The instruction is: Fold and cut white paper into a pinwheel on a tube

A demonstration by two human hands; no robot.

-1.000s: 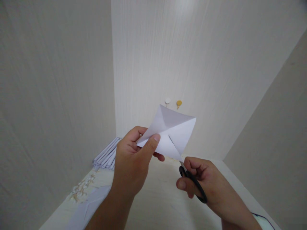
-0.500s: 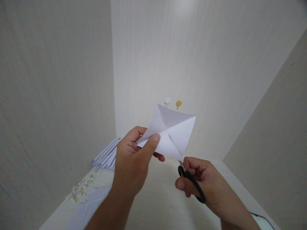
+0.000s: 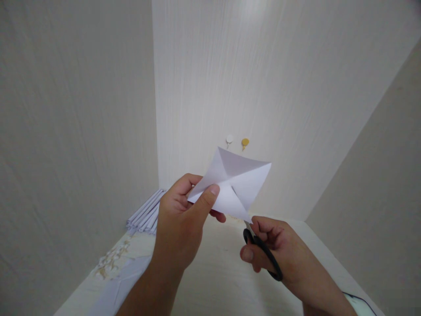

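Observation:
My left hand (image 3: 184, 219) pinches a creased square of white paper (image 3: 235, 184) by its left corner, holding it up in the air with thumb on top. A slit runs diagonally from the paper's lower corner toward its middle. My right hand (image 3: 279, 254) is closed through the black handles of a pair of scissors (image 3: 261, 252), just below the paper's lower corner. The blades are mostly hidden behind my fingers and the paper.
A stack of folded white paper pieces (image 3: 146, 215) lies on the pale tabletop (image 3: 217, 281) against the left wall. A loose white sheet (image 3: 115, 285) lies at the near left. Two small round pegs, white (image 3: 229, 139) and yellow (image 3: 245, 141), sit on the back panel. A dark cable (image 3: 360, 298) lies at right.
The paper's right corner has tilted slightly up. My right hand with the scissors has edged a little left under the paper; my left hand stays put.

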